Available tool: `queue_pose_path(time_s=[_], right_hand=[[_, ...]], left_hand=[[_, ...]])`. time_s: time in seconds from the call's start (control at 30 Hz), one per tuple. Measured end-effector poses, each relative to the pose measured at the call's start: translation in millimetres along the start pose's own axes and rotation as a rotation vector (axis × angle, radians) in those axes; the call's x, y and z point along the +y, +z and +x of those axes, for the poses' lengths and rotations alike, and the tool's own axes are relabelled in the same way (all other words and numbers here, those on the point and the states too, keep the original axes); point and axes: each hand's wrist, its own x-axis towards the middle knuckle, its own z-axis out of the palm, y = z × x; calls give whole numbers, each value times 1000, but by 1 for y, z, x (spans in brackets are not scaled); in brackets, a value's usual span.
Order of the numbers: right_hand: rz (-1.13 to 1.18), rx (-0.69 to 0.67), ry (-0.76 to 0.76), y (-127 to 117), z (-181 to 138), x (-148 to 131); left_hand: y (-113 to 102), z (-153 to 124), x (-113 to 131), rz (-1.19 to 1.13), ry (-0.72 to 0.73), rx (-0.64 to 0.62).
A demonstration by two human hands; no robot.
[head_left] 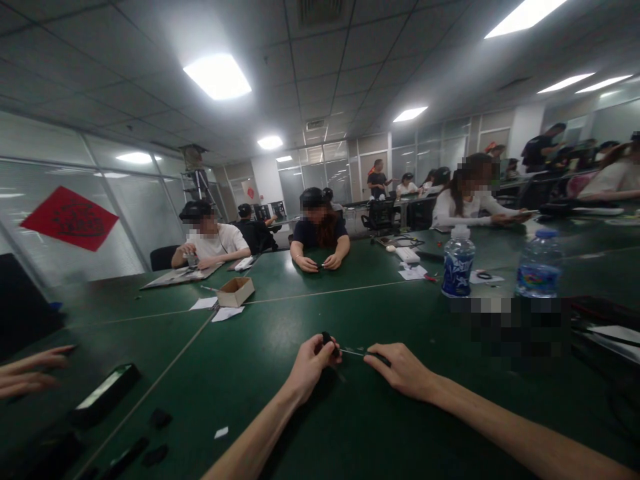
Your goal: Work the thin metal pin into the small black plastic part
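Above the green table [280, 333], my left hand [314, 363] pinches a small black part [328, 341] between thumb and fingers. What kind of part it is, I cannot make out. My right hand [400, 367] is closed around the dark handle of a screwdriver [353, 352]. Its thin metal shaft points left and meets the black part, or lies very close to it. The shaft's tip is hidden by the part and my left fingers.
An open cardboard box [236, 292] and paper sheets [227, 314] lie ahead to the left. Two water bottles [458, 263] stand at right. Near left are a black tray-like case [105, 395], loose black pieces [160, 418] and another person's hand [35, 372]. People sit across the table.
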Motion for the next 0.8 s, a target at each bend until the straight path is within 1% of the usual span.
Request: queue_pose_path(time_s=[0.07, 0.13, 0.23, 0.3, 0.4, 0.5, 0.67, 0.73, 0.8], right_hand=[[24, 14, 6, 1, 2, 1], [76, 80, 45, 2, 6, 5], [168, 286, 230, 2, 14, 13], [193, 348, 308, 3, 19, 17], [203, 307, 276, 3, 20, 16], [190, 207, 216, 1, 16, 8], [56, 1, 155, -1, 11, -3], [10, -33, 113, 0, 10, -4], [-13, -28, 84, 1, 9, -4]], left_hand=[[2, 1, -1, -24, 7, 49], [5, 1, 0, -11, 3, 62], [9, -2, 1, 42, -17, 6], [9, -2, 1, 23, -22, 7], [6, 1, -1, -66, -30, 79], [2, 5, -3, -159, -23, 112], [-3, 7, -4, -279, -29, 88], [-3, 6, -4, -288, -32, 83], [-3, 5, -3, -281, -31, 84]])
